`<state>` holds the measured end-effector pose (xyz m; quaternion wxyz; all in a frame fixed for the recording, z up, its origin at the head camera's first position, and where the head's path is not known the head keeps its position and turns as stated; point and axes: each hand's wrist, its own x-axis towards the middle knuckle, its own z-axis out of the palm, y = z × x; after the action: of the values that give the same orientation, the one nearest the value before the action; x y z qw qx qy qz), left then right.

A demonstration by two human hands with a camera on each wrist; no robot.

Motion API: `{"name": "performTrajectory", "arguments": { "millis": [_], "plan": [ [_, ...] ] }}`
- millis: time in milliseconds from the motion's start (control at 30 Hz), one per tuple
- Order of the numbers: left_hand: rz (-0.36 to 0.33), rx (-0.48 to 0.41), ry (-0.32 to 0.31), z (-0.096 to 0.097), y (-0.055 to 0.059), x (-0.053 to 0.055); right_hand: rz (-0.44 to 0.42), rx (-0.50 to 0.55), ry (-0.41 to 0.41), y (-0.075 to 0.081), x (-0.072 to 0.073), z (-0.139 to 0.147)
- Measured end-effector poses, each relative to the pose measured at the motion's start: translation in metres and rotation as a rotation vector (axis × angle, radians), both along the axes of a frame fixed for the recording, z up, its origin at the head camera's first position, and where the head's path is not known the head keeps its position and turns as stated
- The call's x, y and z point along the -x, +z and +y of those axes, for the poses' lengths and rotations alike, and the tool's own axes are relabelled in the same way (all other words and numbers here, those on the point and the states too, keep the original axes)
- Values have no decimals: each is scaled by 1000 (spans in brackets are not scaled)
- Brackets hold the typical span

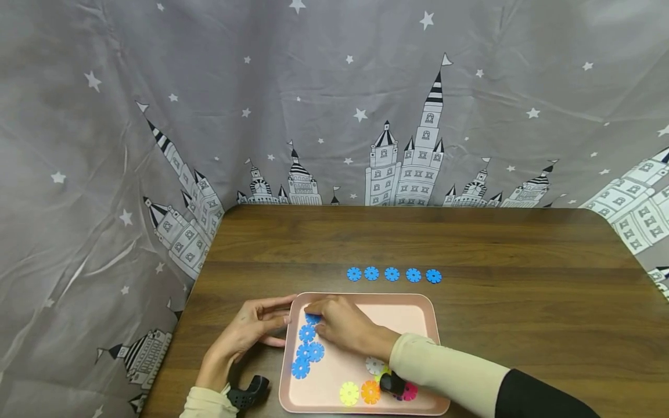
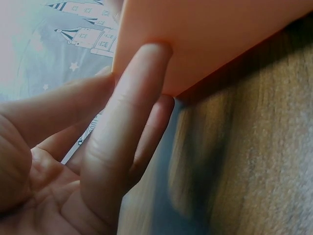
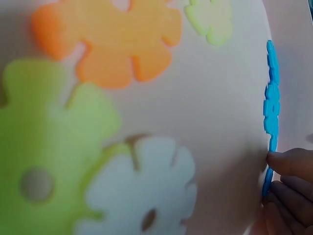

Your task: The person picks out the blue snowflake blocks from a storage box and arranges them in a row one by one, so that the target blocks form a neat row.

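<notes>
left hand [image 1: 255,323]: spread against pink tray edge [image 1: 287,355] | right hand [image 1: 345,326]: pinching blue disc [image 1: 312,319] | room: tray floor [image 1: 401,320] rightward

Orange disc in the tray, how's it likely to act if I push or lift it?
The orange disc would probably slide rather than roll, since it lies flat in the tray. It seems light, being much smaller than the right hand. Its edge notches might give some grip.
</notes>
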<state>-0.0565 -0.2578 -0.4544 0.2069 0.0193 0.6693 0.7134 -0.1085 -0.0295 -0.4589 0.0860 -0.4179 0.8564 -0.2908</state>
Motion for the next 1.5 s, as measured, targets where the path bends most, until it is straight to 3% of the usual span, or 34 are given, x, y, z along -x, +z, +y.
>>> {"name": "performTrajectory", "arguments": {
  "millis": [867,1100,1500],
  "plan": [
    [12,-6,-2,0,0,-1,185,-79,29,-4,-3,-12],
    [10,-8,-5,0,0,0,212,-49,27,-7,-4,-11],
    [7,10,-5,1,2,-1,144,9,-6,0,-3,6]
  ]
}}
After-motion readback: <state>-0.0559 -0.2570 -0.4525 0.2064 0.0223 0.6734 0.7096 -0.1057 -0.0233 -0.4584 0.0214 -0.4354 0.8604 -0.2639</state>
